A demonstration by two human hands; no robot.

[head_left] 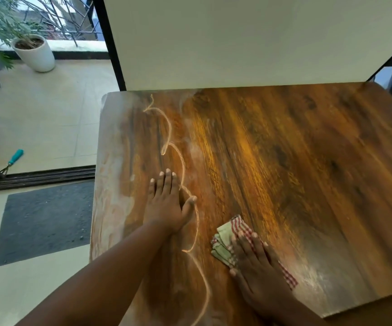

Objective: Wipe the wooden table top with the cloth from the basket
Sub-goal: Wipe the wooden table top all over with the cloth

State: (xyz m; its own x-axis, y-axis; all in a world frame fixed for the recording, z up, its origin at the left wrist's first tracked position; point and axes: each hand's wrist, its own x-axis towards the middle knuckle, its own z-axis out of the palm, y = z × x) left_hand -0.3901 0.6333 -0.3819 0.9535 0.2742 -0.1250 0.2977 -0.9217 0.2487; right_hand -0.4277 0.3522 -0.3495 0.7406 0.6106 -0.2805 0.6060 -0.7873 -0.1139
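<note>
Wooden table top, dark brown grain, fills most of the head view; its far edge butts against a white wall panel. Taking the table top as landmark:

- Cloth: folded, red-and-white check with a pale green face, lying flat on the table top near its near edge, roughly mid-width. One checked corner sticks out from under the wrist on the near-right side.
- Right hand: palm down on the cloth, fingers straight and spread, pressing it to the wood. Not curled round it.
- Left hand: flat on the bare wood, left of the cloth and apart from it, fingers straight and together, thumb out to the right. Holds nothing.
- Pale dusty film covers the table top's left strip. A thin pale wavy line runs from the far-left corner area down toward the near edge, passing right beside the left thumb. A lighter dusty patch also sits near the near-right corner.
- Left of the table top, on the floor: dark mat, a door track beyond it, then tiled floor with a teal-handled hand tool.
- Beyond that, past the far-left corner: white plant pot with a leafy plant, grey pot beside it at the frame edge.
</note>
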